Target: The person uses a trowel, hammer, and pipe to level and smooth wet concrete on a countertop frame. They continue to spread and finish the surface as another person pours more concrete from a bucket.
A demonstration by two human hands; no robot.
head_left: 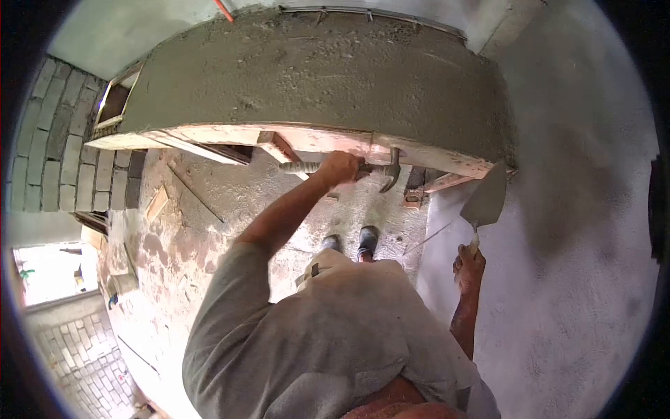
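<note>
My left hand (340,169) is closed round the handle of a claw hammer (393,170), whose head touches or nearly touches the wooden form board (335,140) along the slab's front edge. Out to the right, my right hand (470,267) grips the handle of a trowel (486,198), its blade pointing up beside the right end of the slab. Wet grey cement (314,77) covers the top of the slab.
Timber props (279,149) stand under the slab. A block wall (63,140) and a wooden-framed opening (117,101) are at the left. At the right is a plastered wall (579,209). A long thin stick (195,194) lies on the rough floor (209,244).
</note>
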